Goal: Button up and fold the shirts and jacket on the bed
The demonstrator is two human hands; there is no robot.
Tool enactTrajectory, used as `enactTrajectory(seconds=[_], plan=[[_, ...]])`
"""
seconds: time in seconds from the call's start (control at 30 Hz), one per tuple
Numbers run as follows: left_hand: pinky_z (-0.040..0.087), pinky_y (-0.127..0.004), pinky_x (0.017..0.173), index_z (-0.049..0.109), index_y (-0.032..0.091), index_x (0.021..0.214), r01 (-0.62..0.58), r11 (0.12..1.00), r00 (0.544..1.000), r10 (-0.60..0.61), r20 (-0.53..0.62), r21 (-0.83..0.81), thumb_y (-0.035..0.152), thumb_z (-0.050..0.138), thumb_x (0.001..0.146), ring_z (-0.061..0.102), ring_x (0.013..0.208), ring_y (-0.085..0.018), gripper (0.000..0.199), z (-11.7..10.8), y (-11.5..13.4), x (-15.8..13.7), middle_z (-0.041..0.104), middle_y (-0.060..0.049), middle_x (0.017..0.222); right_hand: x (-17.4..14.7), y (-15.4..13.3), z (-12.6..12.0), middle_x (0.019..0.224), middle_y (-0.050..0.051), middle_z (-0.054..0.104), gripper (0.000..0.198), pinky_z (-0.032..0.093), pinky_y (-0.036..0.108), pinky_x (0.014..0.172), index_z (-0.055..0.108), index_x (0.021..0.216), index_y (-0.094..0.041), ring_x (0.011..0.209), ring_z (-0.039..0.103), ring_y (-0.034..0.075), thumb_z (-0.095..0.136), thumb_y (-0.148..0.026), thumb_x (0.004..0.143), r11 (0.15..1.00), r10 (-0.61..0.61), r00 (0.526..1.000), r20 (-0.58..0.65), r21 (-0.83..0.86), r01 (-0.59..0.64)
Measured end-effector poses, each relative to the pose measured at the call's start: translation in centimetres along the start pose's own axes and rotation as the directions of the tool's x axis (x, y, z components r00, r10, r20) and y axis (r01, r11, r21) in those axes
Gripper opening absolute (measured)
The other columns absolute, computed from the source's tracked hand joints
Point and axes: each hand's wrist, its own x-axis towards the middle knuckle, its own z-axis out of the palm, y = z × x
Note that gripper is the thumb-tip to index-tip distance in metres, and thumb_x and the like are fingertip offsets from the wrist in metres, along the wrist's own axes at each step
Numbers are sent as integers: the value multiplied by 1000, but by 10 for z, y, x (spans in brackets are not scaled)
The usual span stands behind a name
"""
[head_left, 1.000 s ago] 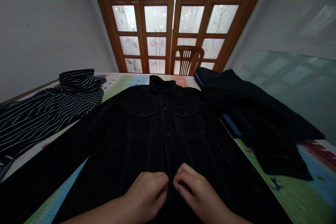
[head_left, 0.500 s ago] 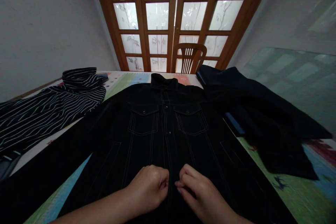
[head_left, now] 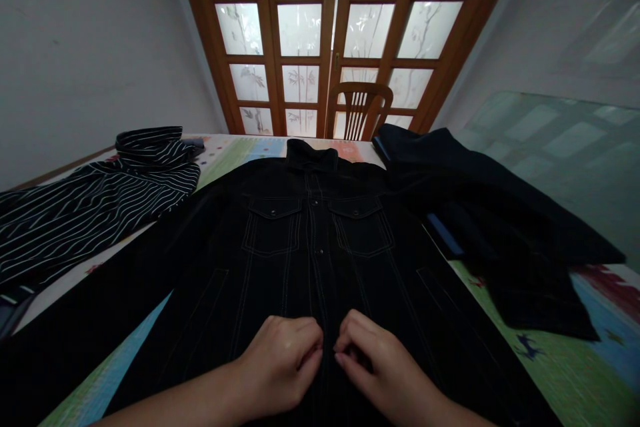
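Observation:
A black denim jacket [head_left: 267, 230] with pale stitching lies spread out front side up, collar at the far end and sleeves out to the sides. Snap buttons show down its front strip, and two flap pockets sit on the chest. My left hand [head_left: 287, 357] is closed at the front strip low on the jacket, fingers curled in a pinch on the cloth. Just across a narrow gap, my right hand [head_left: 367, 357] pinches the same strip with thumb and fingertips. The bit of cloth between the fingers is mostly hidden.
A striped black-and-white garment [head_left: 100, 213] lies at the left. Dark folded clothing [head_left: 480, 167] is at the right, under the jacket's sleeve. A colourful cloth [head_left: 565, 360] covers the table. Beyond stand a wooden chair [head_left: 361, 95] and glazed doors [head_left: 300, 30].
Both hands stay at the front strip with only slight shifts of the fingers. The whole view has moved very slightly; the jacket lies as before.

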Motion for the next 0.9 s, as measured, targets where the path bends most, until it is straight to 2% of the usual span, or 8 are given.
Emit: enactTrajectory(seconds=[0.1, 0.27, 0.5, 0.6, 0.7, 0.77, 0.83, 0.9], plan=[[26, -20, 44, 41, 18, 65, -75, 995, 997, 77, -30, 59, 11, 37, 73, 41, 49, -8, 11, -1, -1, -1, 46, 3, 58, 5, -1, -2, 67, -2, 45, 12, 37, 17, 51, 49, 71, -17, 57, 44, 7, 46, -6, 69, 992, 80, 997, -8, 97, -79], [28, -20, 45, 41, 18, 71, -125, 987, 991, 128, -26, 103, 13, 33, 77, 44, 52, -9, 11, -1, -2, -2, 48, 2, 63, 7, 0, 0, 69, -2, 47, 12, 36, 17, 53, 52, 71, -18, 59, 45, 7, 47, -7, 68, 991, 93, 996, -1, 97, -93], [31, -17, 47, 41, 19, 70, 3, 1000, 998, -4, 70, 17, 11, 36, 75, 46, 54, -7, 11, 2, -2, 0, 48, 4, 63, 15, 2, 0, 65, -4, 47, 12, 33, 16, 51, 53, 64, -17, 58, 44, 6, 50, -6, 65, 991, 116, 992, 38, 60, -119], [32, -17, 46, 42, 19, 69, 29, 999, 991, -35, 126, 46, 11, 40, 73, 46, 52, -7, 10, -2, -3, 3, 48, 6, 61, 16, 1, -2, 66, -4, 47, 11, 32, 16, 51, 53, 66, -17, 58, 44, 6, 51, -7, 67, 995, 98, 994, 50, 22, -99], [34, -18, 47, 43, 18, 71, -68, 985, 990, 46, 136, 161, 13, 44, 71, 47, 55, -9, 6, -9, -6, 4, 50, 4, 66, 14, -1, -2, 69, -4, 49, 10, 32, 16, 53, 53, 69, -18, 60, 46, 7, 49, -9, 69, 996, 79, 996, 39, -49, -77], [35, -20, 48, 44, 17, 72, -169, 946, 985, 154, 72, 277, 14, 44, 71, 48, 59, -11, 3, -14, -7, 5, 52, 0, 73, 13, -2, -1, 72, -3, 50, 10, 33, 17, 54, 53, 71, -19, 62, 47, 7, 48, -10, 71, 994, 68, 997, 34, -89, -65], [37, -23, 51, 47, 16, 76, -270, 881, 956, 293, 0, 388, 14, 40, 75, 48, 65, -13, 7, -16, -6, 5, 53, -3, 80, 12, -2, 0, 73, -3, 50, 10, 33, 17, 55, 52, 73, -19, 62, 47, 7, 47, -11, 71, 991, 61, 998, 32, -118, -57], [39, -26, 59, 49, 15, 80, -370, 809, 904, 427, -25, 456, 12, 36, 78, 48, 72, -14, 14, -16, -4, 6, 54, -5, 84, 11, -1, 1, 72, -3, 50, 9, 33, 17, 53, 51, 72, -19, 61, 47, 8, 46, -12, 71, 989, 48, 999, 24, -138, -44]])
